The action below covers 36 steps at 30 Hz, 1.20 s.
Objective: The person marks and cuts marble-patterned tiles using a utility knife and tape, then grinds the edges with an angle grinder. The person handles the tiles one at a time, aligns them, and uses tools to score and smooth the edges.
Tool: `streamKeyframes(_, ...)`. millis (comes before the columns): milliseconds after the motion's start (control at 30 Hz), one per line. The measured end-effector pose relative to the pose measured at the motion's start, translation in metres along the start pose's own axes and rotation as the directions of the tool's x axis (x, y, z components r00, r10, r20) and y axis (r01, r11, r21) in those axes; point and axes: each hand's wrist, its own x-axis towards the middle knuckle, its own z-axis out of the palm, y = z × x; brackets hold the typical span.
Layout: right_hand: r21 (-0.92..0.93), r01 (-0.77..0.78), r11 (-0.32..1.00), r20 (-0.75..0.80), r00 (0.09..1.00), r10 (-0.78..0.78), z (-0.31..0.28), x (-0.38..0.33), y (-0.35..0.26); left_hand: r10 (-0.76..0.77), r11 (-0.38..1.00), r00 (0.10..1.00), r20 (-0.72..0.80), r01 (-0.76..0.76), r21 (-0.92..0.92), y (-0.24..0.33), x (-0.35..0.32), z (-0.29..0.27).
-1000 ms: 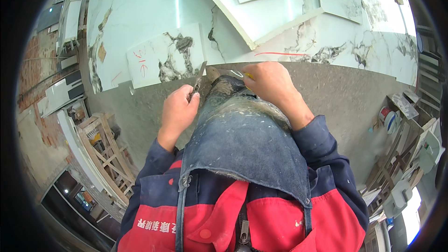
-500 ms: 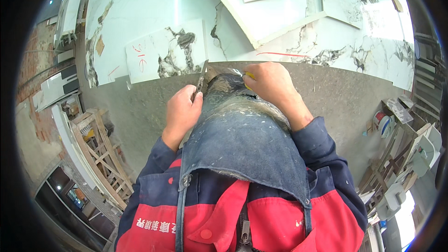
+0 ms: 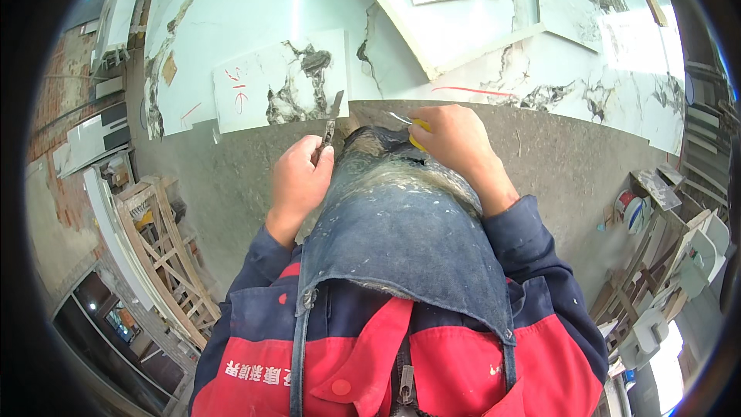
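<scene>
- Right now, head view: the left hand (image 3: pixel 299 179) is curled shut, its grip pinching a thin dark blade-like tool (image 3: pixel 330 127) that sticks up past the knuckles toward the marble-patterned slab (image 3: pixel 279 81).
- Over on the other side, the right hand (image 3: pixel 457 141) is closed around a small yellow tool (image 3: pixel 417 128) with a pale metal tip pointing left; the grip is pressed together on it, fingers folded over most of the handle.
- Both hands sit at the top of a worn blue apron (image 3: pixel 405 224), one either side of its raised peak, near each other but apart.
- Under them lies the grey floor (image 3: pixel 571 162); the white, dark-veined slabs run along its far edge, some bearing red marks.
- Wooden crates (image 3: pixel 166 239) stand off to the left, and a rack of small parts (image 3: pixel 664 262) to the right, both well apart from the hands.
- Red and navy jacket sleeves (image 3: pixel 532 255) fill the lower edge.
</scene>
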Motion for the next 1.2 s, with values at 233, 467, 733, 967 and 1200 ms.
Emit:
streamKeyframes(233, 0.004, 0.000, 1.000, -0.005, 1.000, 0.000, 0.001, -0.004, -0.001, 0.062, 0.998, 0.998, 0.028, -0.063, 0.027, -0.005, 0.003, 0.012)
streamKeyframes(467, 0.023, -0.014, 1.000, -0.020, 1.000, 0.014, 0.005, -0.006, -0.002, 0.113, 0.993, 0.994, 0.010, -0.113, 0.037, -0.009, 0.002, 0.018)
streamKeyframes(733, -0.004, -0.007, 1.000, -0.008, 1.000, 0.007, 0.003, -0.006, -0.004, 0.122, 0.992, 0.992, -0.015, -0.122, 0.022, -0.014, -0.004, 0.023)
streamKeyframes(967, -0.013, -0.015, 1.000, -0.019, 1.000, 0.015, 0.005, -0.006, -0.003, 0.051, 0.999, 0.999, -0.015, -0.052, -0.011, -0.008, -0.007, 0.021)
streamKeyframes(1200, -0.015, -0.009, 1.000, -0.011, 1.000, 0.008, 0.006, -0.007, -0.004, 0.102, 0.994, 0.994, -0.029, -0.101, 0.030, -0.009, -0.006, 0.023)
